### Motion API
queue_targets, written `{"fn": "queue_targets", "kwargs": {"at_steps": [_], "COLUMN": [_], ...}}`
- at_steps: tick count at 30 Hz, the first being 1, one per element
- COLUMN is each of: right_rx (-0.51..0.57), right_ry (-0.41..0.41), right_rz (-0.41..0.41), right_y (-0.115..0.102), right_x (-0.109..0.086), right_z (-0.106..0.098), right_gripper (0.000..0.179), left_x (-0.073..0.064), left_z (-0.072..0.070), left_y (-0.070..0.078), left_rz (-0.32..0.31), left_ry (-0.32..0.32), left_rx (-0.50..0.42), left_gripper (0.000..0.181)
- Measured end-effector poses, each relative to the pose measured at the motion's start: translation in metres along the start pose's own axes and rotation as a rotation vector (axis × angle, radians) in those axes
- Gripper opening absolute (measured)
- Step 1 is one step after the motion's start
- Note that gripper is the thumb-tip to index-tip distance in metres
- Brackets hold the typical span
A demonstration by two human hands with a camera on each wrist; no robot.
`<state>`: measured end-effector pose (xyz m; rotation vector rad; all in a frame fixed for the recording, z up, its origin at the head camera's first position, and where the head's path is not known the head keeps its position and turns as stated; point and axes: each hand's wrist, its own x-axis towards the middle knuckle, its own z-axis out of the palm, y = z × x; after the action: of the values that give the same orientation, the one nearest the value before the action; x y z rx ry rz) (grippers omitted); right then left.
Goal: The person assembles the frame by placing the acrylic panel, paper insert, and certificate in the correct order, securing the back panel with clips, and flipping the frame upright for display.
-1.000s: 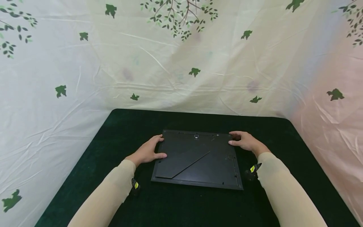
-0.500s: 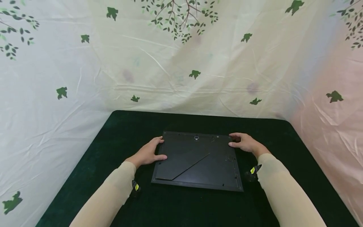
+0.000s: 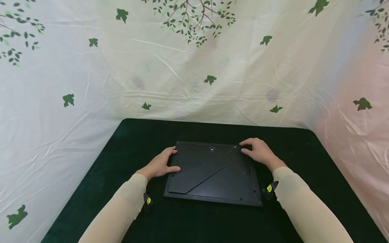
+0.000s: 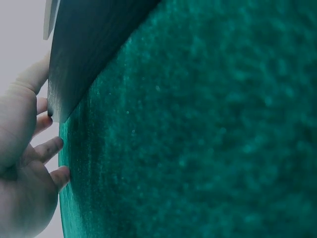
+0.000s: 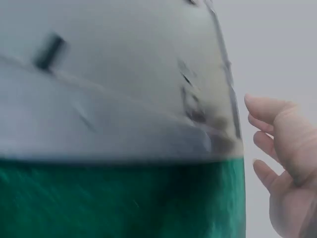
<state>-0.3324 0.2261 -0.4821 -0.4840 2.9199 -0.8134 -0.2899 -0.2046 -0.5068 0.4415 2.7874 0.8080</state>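
Observation:
A black picture frame [image 3: 225, 185] lies back side up on the dark green cloth. Its back carries a stand flap [image 3: 194, 165] with a slanting edge, and a small metal hanger [image 3: 212, 148] sits near the far edge. My left hand [image 3: 158, 163] holds the frame's left side, thumb over the back and fingers along the edge. The left wrist view shows the frame's edge [image 4: 74, 64] between that thumb and the fingers. Over the far right corner hovers my right hand [image 3: 259, 151], its thumb and fingers parted; the right wrist view shows nothing between them.
The green cloth-covered table [image 3: 143, 131] reaches back to a pale hanging cloth [image 3: 182, 74] printed with leaves. Small wrist cameras [image 3: 148, 202] sit at both cuffs.
My right hand has come off the frame's right edge and moved up and left over the corner. The left hand keeps its place, and the frame lies as before.

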Motion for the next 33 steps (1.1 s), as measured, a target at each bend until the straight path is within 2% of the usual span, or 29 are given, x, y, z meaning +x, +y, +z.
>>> {"fn": "queue_targets", "kwargs": {"at_steps": [4, 8, 21, 26, 33], "right_rx": [-0.061, -0.079, -0.082, -0.146, -0.289], "right_ry": [0.005, 0.021, 0.062, 0.077, 0.066], "right_rz": [-0.073, -0.112, -0.074, -0.064, -0.086], "right_y": [-0.017, -0.027, -0.030, -0.030, -0.034], "right_x": [0.004, 0.007, 0.007, 0.006, 0.002], "right_z": [0.013, 0.022, 0.033, 0.033, 0.032], "right_gripper": [0.033, 0.038, 0.028, 0.029, 0.033], "left_x": [0.000, 0.001, 0.000, 0.000, 0.000], "left_z": [-0.001, 0.001, 0.002, 0.003, 0.002], "left_y": [0.000, -0.001, -0.002, -0.002, -0.002], "left_rz": [-0.001, 0.003, 0.006, 0.013, 0.005], "left_ry": [-0.002, -0.006, -0.008, -0.007, -0.010], "left_rx": [-0.003, -0.008, -0.018, -0.016, -0.015], "left_gripper": [0.083, 0.083, 0.083, 0.083, 0.082]}}
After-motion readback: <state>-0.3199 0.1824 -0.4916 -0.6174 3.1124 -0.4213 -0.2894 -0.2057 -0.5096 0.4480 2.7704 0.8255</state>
